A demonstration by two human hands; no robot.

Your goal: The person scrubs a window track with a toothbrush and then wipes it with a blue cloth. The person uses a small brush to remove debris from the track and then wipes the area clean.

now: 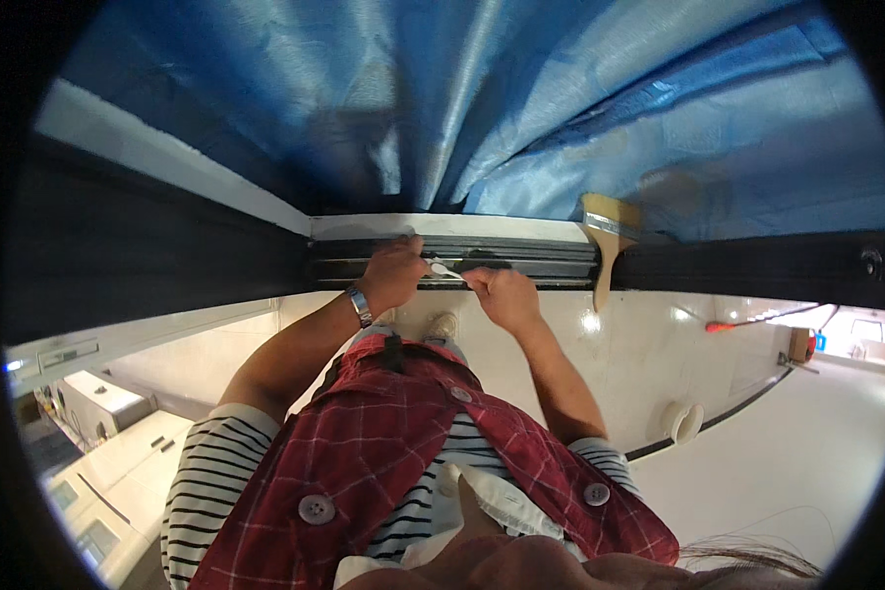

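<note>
In the head view my left hand (396, 273), with a metal watch (358, 305) on the wrist, is at the dark grooved window or door track (560, 254). Its fingers pinch something small and whitish, too small to name. Between my hands is a small white spoon-like tool (442, 271). My right hand (507, 295) holds the thin right end of this tool between thumb and fingers. A flat wooden-handled brush (603, 254) with pale bristles lies across the right end of the track, its handle towards me.
Blue shiny curtain or sheeting (442, 110) hangs beyond the white sill strip (442, 225). Dark frame panels (155, 228) flank the track. A white round container (686, 422) and a red-ended stick (723, 327) are at right. White cabinets or appliances (110, 398) stand at lower left.
</note>
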